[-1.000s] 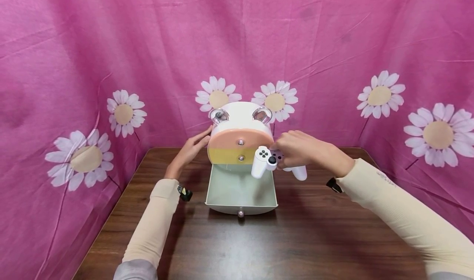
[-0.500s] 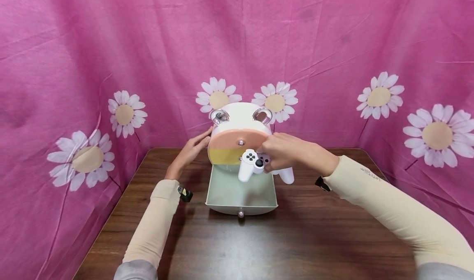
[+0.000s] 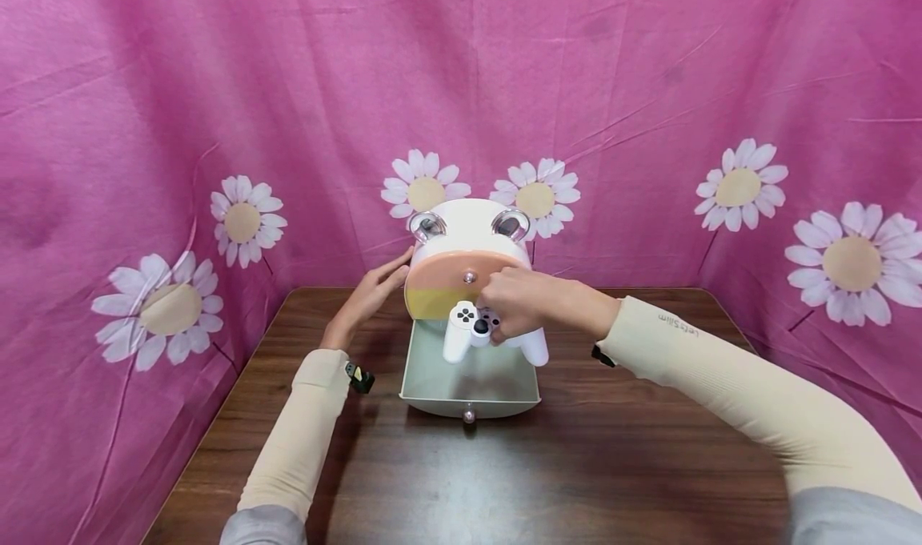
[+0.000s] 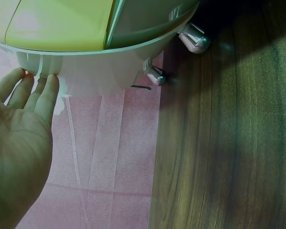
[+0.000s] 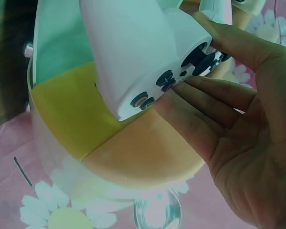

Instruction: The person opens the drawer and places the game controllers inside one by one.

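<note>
A white game controller (image 3: 461,337) hangs over the pulled-out bottom drawer (image 3: 425,377), pale green, of a small rounded drawer box (image 3: 471,237). My right hand (image 3: 522,301) grips the controller by its middle, thumb on one side and fingers on the other, as the right wrist view shows. The box has an orange top drawer front (image 3: 439,269), a yellow one (image 3: 428,303) below it, and silver knobs. On the box's left side rests my left hand (image 3: 370,293). Its fingers (image 4: 48,95) lie nearly straight against the white wall in the left wrist view.
The box stands on a brown wooden table (image 3: 612,449), towards its back edge. Behind and on both sides hangs a pink curtain (image 3: 612,89) with printed daisies. Two shiny rings (image 3: 511,225) stick up from the box's top. Small metallic feet (image 4: 195,40) hold it up.
My right hand has carried the controller to the left and slightly down, from the box's right edge to above the open drawer. My left hand has stayed against the box.
</note>
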`<action>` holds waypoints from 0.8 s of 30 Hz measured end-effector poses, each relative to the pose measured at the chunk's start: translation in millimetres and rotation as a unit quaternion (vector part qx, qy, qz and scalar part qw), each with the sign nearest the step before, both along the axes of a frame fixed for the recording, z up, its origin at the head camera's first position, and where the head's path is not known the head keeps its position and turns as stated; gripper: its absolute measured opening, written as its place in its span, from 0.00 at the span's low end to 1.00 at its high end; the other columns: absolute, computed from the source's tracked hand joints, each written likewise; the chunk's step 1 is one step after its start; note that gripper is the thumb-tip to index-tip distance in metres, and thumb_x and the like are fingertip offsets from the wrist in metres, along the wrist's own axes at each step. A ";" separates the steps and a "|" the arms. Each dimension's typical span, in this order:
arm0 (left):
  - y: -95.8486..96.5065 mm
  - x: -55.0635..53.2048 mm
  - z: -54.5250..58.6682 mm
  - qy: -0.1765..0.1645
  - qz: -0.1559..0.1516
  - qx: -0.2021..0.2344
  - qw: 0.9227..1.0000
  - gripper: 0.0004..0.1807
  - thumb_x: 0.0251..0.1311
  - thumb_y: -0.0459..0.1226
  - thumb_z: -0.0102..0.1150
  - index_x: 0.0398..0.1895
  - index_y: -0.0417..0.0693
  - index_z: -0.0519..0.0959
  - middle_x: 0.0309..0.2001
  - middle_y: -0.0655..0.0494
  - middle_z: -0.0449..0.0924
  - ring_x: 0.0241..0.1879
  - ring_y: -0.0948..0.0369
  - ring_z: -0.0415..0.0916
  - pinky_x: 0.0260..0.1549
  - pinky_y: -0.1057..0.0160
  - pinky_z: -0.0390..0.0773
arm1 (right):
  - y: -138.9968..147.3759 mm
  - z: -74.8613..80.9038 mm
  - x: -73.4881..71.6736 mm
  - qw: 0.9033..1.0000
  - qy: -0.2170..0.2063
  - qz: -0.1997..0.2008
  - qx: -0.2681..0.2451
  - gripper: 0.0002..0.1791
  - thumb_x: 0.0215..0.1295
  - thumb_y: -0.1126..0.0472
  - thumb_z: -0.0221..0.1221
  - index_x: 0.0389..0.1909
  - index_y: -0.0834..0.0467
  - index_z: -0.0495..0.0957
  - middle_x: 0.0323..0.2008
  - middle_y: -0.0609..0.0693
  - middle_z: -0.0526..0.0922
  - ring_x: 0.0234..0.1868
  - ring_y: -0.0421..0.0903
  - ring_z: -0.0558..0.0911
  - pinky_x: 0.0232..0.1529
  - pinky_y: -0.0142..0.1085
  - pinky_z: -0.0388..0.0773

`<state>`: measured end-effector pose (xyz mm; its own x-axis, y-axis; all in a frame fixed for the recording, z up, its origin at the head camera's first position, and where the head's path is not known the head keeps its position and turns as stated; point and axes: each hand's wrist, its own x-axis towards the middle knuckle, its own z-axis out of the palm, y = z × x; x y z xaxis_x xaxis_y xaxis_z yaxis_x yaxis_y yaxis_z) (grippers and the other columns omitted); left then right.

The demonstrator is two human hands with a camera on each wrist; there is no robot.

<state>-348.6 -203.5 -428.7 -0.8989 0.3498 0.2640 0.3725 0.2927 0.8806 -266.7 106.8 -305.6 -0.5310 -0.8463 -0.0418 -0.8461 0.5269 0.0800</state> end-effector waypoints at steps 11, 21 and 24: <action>0.8 0.9 0.6 -0.019 -0.011 0.015 1.000 0.29 0.84 0.49 0.49 0.84 0.59 0.63 0.84 0.63 0.59 0.81 0.54 0.62 0.79 0.53 0.67 | -18.1 -17.9 -7.4 1.000 -0.012 0.007 0.012 0.17 0.50 0.45 0.80 0.29 0.52 0.85 0.23 0.41 0.81 0.26 0.41 0.76 0.32 0.39 0.81; -1.0 -0.5 -0.8 -0.029 -0.007 0.012 0.999 0.29 0.85 0.46 0.48 0.84 0.56 0.61 0.84 0.61 0.57 0.83 0.54 0.57 0.81 0.52 0.62 | -28.2 -36.8 -16.7 1.000 -0.009 0.006 0.016 0.16 0.49 0.48 0.79 0.23 0.50 0.82 0.20 0.40 0.79 0.24 0.41 0.75 0.34 0.40 0.83; -1.4 0.6 -1.7 -0.018 0.002 0.002 1.000 0.29 0.83 0.50 0.50 0.83 0.63 0.64 0.83 0.65 0.60 0.82 0.57 0.59 0.82 0.52 0.61 | -31.5 -43.9 -19.7 1.000 -0.006 0.002 0.027 0.17 0.49 0.50 0.79 0.21 0.49 0.78 0.19 0.40 0.77 0.24 0.40 0.73 0.33 0.40 0.82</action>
